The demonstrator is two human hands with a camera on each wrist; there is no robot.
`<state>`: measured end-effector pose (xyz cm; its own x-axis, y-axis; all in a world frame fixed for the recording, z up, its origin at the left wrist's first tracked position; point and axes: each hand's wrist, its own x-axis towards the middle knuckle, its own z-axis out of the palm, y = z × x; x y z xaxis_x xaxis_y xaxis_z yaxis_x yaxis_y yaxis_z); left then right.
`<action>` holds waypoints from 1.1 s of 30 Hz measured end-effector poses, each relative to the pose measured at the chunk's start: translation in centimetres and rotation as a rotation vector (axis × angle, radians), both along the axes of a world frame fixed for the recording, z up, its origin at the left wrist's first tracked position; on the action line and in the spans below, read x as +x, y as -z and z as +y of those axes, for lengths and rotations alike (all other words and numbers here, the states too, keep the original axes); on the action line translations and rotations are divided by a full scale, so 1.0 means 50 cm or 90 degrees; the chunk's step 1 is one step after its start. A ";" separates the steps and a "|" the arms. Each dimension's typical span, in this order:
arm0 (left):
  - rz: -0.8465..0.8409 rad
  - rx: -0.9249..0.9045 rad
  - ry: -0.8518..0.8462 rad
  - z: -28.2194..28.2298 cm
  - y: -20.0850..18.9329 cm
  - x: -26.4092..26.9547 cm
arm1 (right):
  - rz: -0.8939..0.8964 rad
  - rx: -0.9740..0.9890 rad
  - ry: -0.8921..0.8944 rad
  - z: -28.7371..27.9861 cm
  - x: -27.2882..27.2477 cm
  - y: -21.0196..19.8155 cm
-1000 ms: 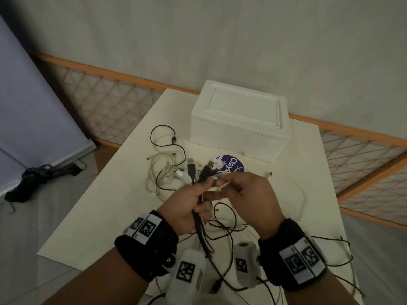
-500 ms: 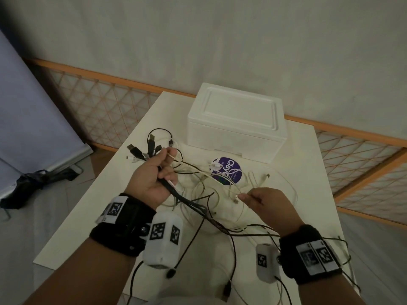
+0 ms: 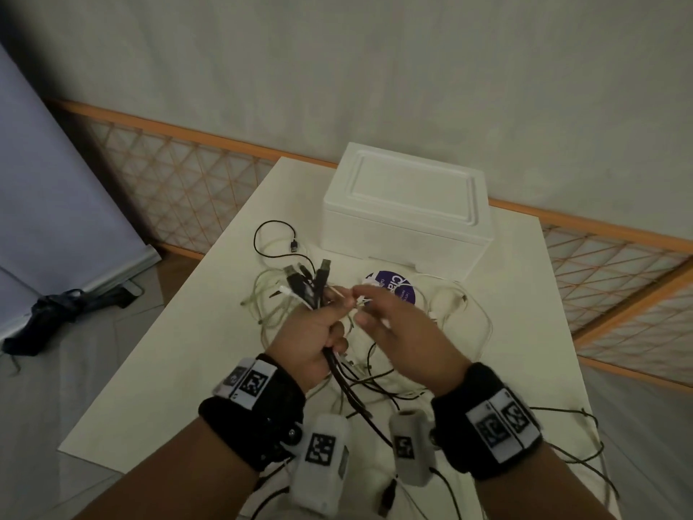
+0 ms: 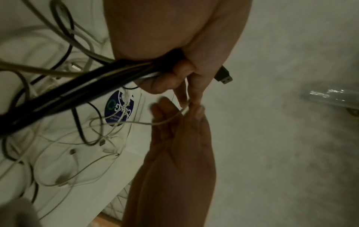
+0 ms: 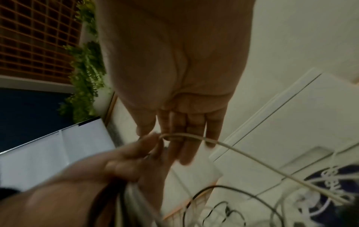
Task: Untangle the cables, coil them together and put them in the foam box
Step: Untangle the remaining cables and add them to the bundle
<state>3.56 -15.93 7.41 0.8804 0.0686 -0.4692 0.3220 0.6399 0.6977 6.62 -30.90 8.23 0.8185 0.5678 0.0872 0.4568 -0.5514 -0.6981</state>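
Several black and pale cables (image 3: 288, 294) lay looped on the desk (image 3: 195, 332) to the left of the foam box (image 3: 407, 212), their loops crossing one another, so the untangling looked far from done. The left hand (image 3: 311, 343), nearer the viewer than the foam box, had its fingers curled round a bundle of black cables (image 4: 81, 87), USB plugs (image 3: 323, 265) sticking out above the fist toward the foam box; gathering the ends in one fist probably kept the freed cables together for coiling. Its thumb and forefinger also pinched a thin white cable (image 5: 229, 147). The right hand (image 3: 405, 332), just beside the left and in front of the foam box, met that same cable at its fingertips (image 5: 186, 155), fingers mostly straight; the cable ran across them, apparently being passed into the left grip. Whether the right thumb truly pinched it I could not tell, since blur smeared that spot. A round purple label (image 3: 401, 290) lay on the desk just in front of the foam box, partly covered by the right hand and by cable. The foam box stood with its lid on. Slack cable trailed off the near desk edge, cut off by the frame.
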 end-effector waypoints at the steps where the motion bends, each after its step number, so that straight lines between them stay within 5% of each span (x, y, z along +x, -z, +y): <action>1: 0.000 -0.004 0.004 -0.001 -0.001 0.001 | -0.007 0.012 -0.013 0.017 -0.008 -0.004; 4: 0.007 -0.088 -0.017 0.032 -0.008 0.016 | -0.065 0.048 0.023 0.011 -0.012 0.013; 7: 0.022 -0.137 -0.113 0.099 -0.010 0.042 | -0.006 0.006 0.059 -0.046 -0.007 0.040; 12: 0.005 -0.079 -0.150 0.147 -0.025 0.058 | 0.046 -0.134 0.187 -0.114 0.001 0.059; 18: -0.067 -0.040 -0.119 0.098 -0.028 0.052 | 0.006 -0.196 0.129 -0.095 0.003 0.063; 26: -0.143 0.095 -0.133 0.134 -0.063 0.038 | 0.068 -0.116 0.188 -0.137 0.008 0.085; 30: -0.169 0.102 -0.019 0.103 -0.064 0.017 | -0.018 -0.105 0.211 -0.121 0.005 0.065; 33: -0.169 0.298 0.119 0.051 -0.042 -0.010 | -0.176 -0.122 0.132 -0.079 0.003 0.037</action>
